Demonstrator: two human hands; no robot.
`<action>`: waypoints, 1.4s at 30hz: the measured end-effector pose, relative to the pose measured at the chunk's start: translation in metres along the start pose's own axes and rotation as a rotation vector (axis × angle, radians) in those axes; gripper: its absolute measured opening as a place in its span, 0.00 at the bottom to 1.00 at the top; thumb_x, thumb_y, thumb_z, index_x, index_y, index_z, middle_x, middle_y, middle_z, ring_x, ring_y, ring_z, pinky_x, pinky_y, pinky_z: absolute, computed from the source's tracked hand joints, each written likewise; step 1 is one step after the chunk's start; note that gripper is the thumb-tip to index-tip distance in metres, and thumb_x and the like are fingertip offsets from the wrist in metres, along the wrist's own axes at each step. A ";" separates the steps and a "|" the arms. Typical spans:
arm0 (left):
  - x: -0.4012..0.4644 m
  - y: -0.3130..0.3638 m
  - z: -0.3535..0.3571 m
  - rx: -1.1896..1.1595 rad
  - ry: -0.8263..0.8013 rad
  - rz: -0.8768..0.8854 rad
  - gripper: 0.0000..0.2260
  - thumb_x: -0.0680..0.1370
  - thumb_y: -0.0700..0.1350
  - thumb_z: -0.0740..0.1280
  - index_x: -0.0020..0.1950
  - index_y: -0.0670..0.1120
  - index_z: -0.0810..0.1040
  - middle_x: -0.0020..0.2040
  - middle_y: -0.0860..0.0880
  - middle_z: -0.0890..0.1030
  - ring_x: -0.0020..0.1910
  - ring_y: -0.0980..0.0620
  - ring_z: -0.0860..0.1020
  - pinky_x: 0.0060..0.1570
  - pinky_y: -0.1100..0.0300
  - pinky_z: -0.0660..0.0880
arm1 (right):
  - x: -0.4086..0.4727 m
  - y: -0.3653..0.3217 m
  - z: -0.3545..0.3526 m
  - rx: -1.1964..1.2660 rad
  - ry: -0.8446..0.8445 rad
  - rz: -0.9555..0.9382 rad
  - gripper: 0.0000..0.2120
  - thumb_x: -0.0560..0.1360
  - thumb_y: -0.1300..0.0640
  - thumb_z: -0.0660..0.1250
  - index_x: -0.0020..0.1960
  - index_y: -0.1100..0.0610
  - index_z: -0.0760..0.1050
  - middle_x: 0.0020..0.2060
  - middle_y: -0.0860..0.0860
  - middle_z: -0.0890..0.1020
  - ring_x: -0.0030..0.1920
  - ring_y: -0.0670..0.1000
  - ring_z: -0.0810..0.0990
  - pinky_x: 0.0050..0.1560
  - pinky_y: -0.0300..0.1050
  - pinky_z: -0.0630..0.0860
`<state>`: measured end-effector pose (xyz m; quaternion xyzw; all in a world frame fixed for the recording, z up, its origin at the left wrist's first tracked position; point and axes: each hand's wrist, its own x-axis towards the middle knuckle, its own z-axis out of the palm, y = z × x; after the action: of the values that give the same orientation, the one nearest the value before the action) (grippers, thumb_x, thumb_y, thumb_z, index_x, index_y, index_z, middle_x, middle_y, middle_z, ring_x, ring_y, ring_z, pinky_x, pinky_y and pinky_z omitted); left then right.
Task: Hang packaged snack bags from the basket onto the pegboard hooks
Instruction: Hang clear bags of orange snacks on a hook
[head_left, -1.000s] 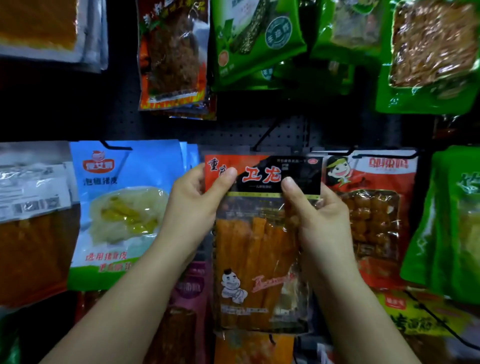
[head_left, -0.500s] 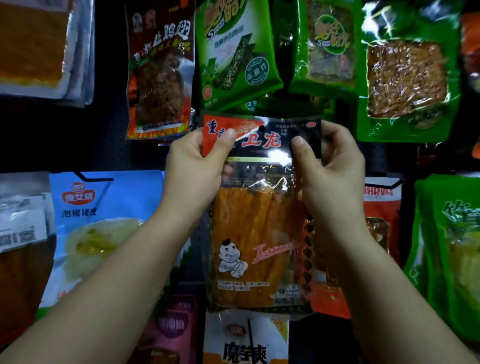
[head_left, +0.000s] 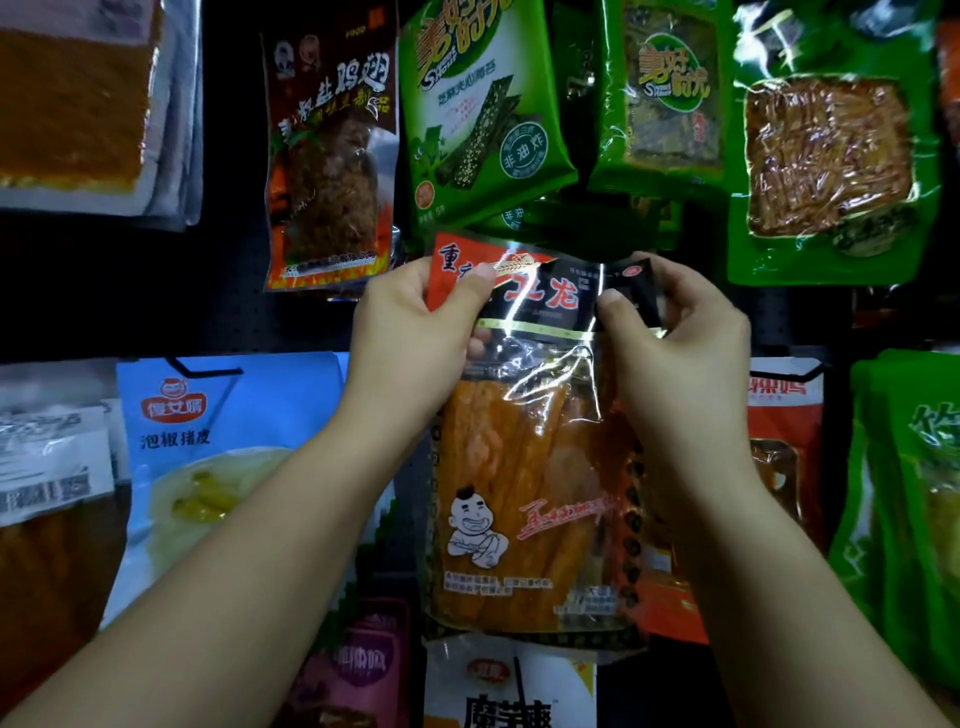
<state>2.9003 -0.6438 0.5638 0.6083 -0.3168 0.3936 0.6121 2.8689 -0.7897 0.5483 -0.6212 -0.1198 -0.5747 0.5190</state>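
Holding with left hand (head_left: 415, 317) the red top-left corner of glossy clear plastic snack bag with orange strips inside (head_left: 530, 467), thumb pinched on front, other fingers hidden behind. Right hand (head_left: 675, 332) pinching black top-right corner in same way, thumb in front, fingers curled round the edge. Bag raised against black perforated pegboard (head_left: 311, 322), top edge just under green seaweed snack packet (head_left: 483, 114), lower part hanging free between blue pouch with yellow-green food picture (head_left: 223, 441) and red packet with printed letters (head_left: 784, 415).

Probably light and soft, film slippery and shiny, folds easily; already creased between the two thumbs. Stiffer sealed header strip seems best place for taking hold, near hang hole, keeping it flat for the hook. Strips inside perhaps bendable, not fragile. Cannot see the hook meant for it, nor any basket.
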 end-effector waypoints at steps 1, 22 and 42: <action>0.001 0.001 0.000 -0.005 -0.004 -0.005 0.08 0.77 0.49 0.66 0.39 0.51 0.79 0.24 0.57 0.77 0.24 0.62 0.75 0.25 0.67 0.72 | 0.000 -0.001 0.000 -0.012 -0.003 0.004 0.16 0.75 0.56 0.66 0.62 0.56 0.76 0.53 0.48 0.83 0.55 0.44 0.80 0.59 0.48 0.77; 0.003 -0.011 -0.003 -0.099 -0.024 -0.146 0.07 0.77 0.47 0.67 0.40 0.50 0.79 0.23 0.56 0.76 0.22 0.62 0.73 0.23 0.69 0.69 | 0.001 0.004 0.003 -0.031 -0.089 0.101 0.18 0.77 0.56 0.65 0.67 0.58 0.73 0.58 0.51 0.81 0.59 0.49 0.79 0.62 0.53 0.76; -0.004 -0.138 0.033 -0.014 0.049 -0.457 0.16 0.77 0.51 0.66 0.47 0.37 0.76 0.42 0.41 0.77 0.41 0.45 0.75 0.52 0.41 0.75 | -0.027 0.132 0.035 -0.036 -0.191 0.431 0.17 0.79 0.49 0.61 0.51 0.65 0.74 0.47 0.61 0.81 0.50 0.59 0.80 0.53 0.54 0.76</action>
<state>3.0208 -0.6699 0.4939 0.6501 -0.1586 0.2572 0.6971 2.9793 -0.8069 0.4658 -0.6932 -0.0227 -0.3912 0.6049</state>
